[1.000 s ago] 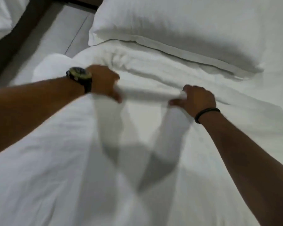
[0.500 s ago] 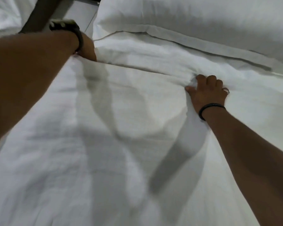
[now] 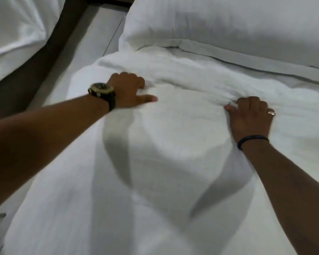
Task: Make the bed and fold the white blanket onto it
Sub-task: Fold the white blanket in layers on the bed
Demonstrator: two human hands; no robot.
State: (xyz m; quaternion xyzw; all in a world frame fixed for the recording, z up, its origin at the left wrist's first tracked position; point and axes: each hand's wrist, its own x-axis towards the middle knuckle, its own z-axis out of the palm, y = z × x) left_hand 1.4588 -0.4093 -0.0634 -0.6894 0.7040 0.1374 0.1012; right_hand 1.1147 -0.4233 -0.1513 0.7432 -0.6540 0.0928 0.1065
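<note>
A white blanket (image 3: 173, 144) covers the bed and fills most of the view, with its bunched top edge lying just below a white pillow (image 3: 228, 28). My left hand (image 3: 129, 91), with a dark watch on the wrist, rests on the blanket near the bed's left edge; its fingers curl into the bunched fabric and the thumb points right. My right hand (image 3: 250, 116), wearing a ring and a black wristband, grips a fold of the blanket's top edge to the right of it.
A grey floor strip (image 3: 92, 39) runs along the left side of the bed. Beyond it stands a second bed with white linen (image 3: 13, 30) and a dark frame (image 3: 35, 70).
My left hand came back from the far left corner toward the middle of the blanket's top edge. My right hand stayed on the fold. The view pulled back from the pillow.
</note>
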